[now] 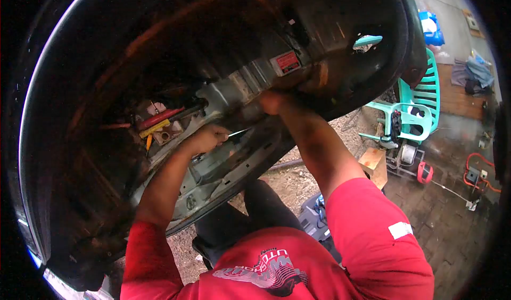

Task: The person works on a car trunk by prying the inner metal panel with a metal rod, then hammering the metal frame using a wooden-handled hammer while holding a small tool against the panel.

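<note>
Inside a dark car body compartment, my left hand (209,138) is closed, with a thin pale rod (238,133) sticking out from its fingers to the right. The rod's kind does not show. Further right and deeper in, my right hand (272,102) is in shadow with its fingers curled; what they hold, if anything, is hidden. Below both hands runs the compartment's pale metal sill (213,185). Left of my left hand lie a red-handled tool (162,118) and a yellow tool (154,128) among other small items.
A box with a red label (287,62) sits deeper in the compartment, and a teal-and-white object (367,42) lies at its right. Outside stand a green plastic chair (426,100), a wooden block (373,164) and a cable reel (409,153). A grey case (314,223) is by my legs.
</note>
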Demonstrator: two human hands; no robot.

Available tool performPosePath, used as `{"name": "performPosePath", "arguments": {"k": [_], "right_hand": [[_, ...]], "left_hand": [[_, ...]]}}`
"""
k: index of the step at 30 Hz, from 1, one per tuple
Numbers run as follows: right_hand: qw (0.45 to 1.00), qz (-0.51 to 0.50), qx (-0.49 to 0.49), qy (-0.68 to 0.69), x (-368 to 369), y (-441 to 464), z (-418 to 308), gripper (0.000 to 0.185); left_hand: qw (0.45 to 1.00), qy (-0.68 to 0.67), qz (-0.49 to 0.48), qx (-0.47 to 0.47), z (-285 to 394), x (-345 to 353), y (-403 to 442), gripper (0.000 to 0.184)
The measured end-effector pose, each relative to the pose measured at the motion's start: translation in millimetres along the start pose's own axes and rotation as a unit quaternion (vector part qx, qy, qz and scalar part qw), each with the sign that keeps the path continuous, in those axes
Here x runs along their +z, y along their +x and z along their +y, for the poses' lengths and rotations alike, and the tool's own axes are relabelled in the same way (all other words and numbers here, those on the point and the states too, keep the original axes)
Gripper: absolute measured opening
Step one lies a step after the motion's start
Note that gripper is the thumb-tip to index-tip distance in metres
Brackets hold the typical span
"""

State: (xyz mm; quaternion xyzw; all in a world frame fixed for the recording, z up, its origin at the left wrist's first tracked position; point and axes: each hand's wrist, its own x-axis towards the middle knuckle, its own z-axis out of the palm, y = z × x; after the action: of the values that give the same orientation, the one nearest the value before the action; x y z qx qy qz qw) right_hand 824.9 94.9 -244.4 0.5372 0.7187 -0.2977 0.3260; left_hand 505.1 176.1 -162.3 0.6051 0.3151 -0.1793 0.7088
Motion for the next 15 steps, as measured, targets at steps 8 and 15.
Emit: {"name": "performPosePath", "arguments": {"k": [8,15], "right_hand": [[0.975,0.201,-0.008,-0.093,69.5,29.1,17.2,0.022],[0.994,0.096,0.033,-0.032,1.9,-9.4,-11.9,0.019]], "left_hand": [[0.999,0.030,0.015,0.015,0.5,8.4,-10.4,0.035],[1.000,0.015,0.010,-0.004,3.3,6.4,-2.0,0.034]]}}
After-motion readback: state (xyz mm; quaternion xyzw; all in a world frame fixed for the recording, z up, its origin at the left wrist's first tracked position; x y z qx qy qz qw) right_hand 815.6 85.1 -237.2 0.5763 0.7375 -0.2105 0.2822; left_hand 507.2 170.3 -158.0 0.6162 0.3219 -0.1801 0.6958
